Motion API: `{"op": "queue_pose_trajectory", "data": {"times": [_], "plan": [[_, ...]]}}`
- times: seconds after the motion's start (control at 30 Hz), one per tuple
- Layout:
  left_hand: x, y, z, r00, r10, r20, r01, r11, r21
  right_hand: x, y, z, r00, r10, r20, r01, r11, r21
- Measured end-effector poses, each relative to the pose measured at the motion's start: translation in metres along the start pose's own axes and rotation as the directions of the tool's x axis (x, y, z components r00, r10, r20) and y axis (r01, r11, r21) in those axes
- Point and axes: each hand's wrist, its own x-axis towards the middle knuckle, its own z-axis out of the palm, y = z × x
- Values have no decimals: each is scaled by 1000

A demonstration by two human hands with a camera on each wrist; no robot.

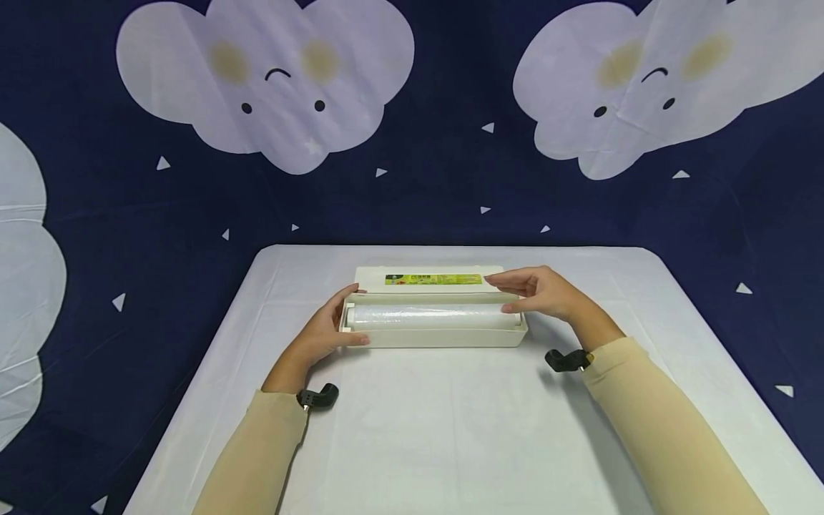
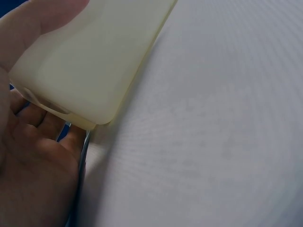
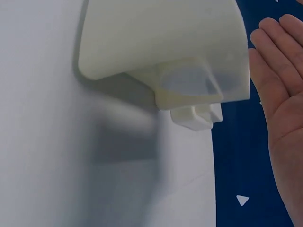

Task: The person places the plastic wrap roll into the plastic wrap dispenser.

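Observation:
A long cream plastic cling film dispenser [image 1: 438, 339] lies crosswise on the table with its lid [image 1: 370, 277] tipped back, a yellow-green label [image 1: 433, 280] on it. Inside rests a roll of clear cling film [image 1: 428, 315]. My left hand [image 1: 320, 332] grips the dispenser's left end, thumb along the front and fingers behind. In the left wrist view the thumb [image 2: 42, 19] presses its side wall. Over the right end, my right hand [image 1: 547, 293] has its fingers extended near the lid. The right wrist view shows this palm [image 3: 293, 118] beside the dispenser's end [image 3: 161, 33], fingers straight.
A white cloth covers the table [image 1: 450, 429], whose rounded far edge lies just behind the lid. Beyond it hangs a dark blue curtain [image 1: 438, 207] with pale clouds and small triangles. Each wrist bears a small black camera, the left one [image 1: 318, 398] near the sleeve cuff.

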Motion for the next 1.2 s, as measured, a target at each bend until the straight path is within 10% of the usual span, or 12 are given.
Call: {"op": "queue_pose_trajectory", "data": {"times": [1.2], "plan": [[1,-4,0,1000,13,-4,-13,1000,-18,-32,30,5,992,58,-113,-60,998,-17]]}}
